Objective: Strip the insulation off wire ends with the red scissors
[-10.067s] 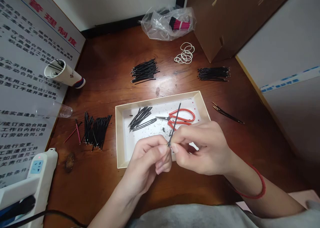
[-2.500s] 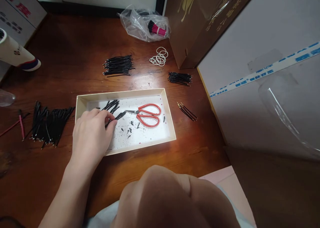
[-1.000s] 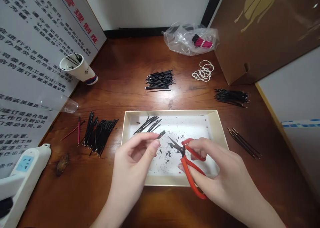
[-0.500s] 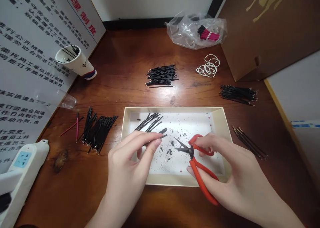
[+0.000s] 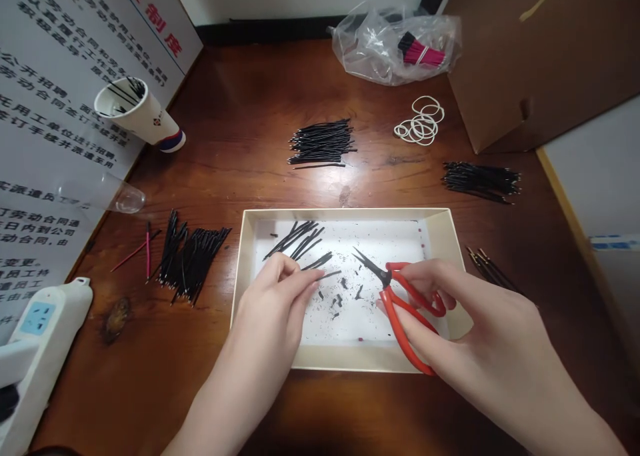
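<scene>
My left hand (image 5: 277, 303) pinches a thin black wire (image 5: 331, 274) between thumb and fingertips, its end pointing right over a shallow cream box (image 5: 360, 361). In my right hand (image 5: 485, 323) are red-handled scissors (image 5: 395, 316), thumb and fingers on the handles. Their dark blades are nearly together and point up and left, apart from the wire. Several loose black wires (image 5: 299, 237) lie in the box's back left, and a few more sit just behind my left fingertips. Small black clippings (image 5: 338, 301) are scattered over the white bottom.
Black wire piles lie behind the box (image 5: 323, 143), at left (image 5: 193, 259), at back right (image 5: 480, 181) and at right (image 5: 490, 269). Around them are rubber bands (image 5: 423, 123), a plastic bag (image 5: 370, 49), a tilted paper cup (image 5: 145, 116), a clear cup (image 5: 125, 196) and a power strip (image 5: 45, 349).
The scissor blades have come from spread to nearly together. My left hand has turned, and a single wire now sticks out, with other wires lying behind the fingers. The whole view has shifted slightly.
</scene>
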{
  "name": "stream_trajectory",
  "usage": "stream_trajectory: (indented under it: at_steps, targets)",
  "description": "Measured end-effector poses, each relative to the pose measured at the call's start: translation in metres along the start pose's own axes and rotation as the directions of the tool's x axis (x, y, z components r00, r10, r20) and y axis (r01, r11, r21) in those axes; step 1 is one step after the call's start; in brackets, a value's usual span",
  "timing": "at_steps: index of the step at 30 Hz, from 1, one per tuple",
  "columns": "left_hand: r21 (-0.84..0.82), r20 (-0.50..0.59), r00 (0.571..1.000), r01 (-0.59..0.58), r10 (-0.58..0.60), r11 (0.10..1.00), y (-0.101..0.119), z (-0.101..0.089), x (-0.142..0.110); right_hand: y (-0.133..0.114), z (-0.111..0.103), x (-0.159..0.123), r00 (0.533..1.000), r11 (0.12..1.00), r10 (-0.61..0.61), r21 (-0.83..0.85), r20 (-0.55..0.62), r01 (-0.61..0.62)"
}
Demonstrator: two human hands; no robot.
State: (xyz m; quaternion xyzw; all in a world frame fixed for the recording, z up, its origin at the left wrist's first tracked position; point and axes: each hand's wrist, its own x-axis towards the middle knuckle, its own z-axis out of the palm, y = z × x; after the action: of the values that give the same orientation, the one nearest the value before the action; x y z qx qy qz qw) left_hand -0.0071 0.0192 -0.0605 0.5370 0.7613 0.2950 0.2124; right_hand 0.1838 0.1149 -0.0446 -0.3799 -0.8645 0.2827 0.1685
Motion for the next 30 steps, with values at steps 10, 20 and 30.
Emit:
stream_trajectory:
  at_steps: [10,20,30]
  targets:
    - [0.196,0.114,0.973,0.178,-0.203,0.964,0.002,0.005,-0.002,0.002,0.004,0.009,0.981,1.0,-0.005,-0.027,0.192,0.011]
    - [0.121,0.153,0.941,0.284,-0.301,0.951,-0.001,0.007,0.006,-0.004,0.002,0.011,0.948,0.923,-0.119,-0.318,0.296,0.215]
    - [0.147,0.178,0.935,0.282,-0.306,0.948,-0.001,0.007,0.006,-0.005,0.009,0.012,0.95,0.916,-0.05,-0.365,0.308,0.166]
